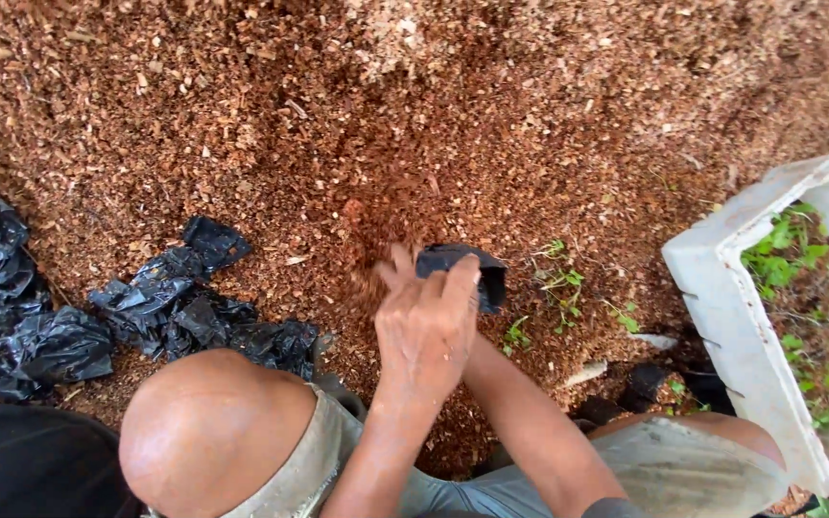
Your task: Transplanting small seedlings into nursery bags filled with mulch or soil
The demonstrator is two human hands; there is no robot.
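head view: small black bag (472,267) just beyond left hand (426,326) grip, touching fingertips.

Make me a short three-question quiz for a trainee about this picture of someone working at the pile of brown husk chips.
1. True or false: the small black bag is held over the brown chip pile.
2. Which lies left of the person's knee? A) crumpled black plastic bags B) a metal bucket C) a red hose
3. What grows in the white tray at the right?

Key
1. True. The left hand is in front of the bag, with its fingers by the bag's mouth; the right hand is hidden behind it.
2. A
3. Small green seedlings.
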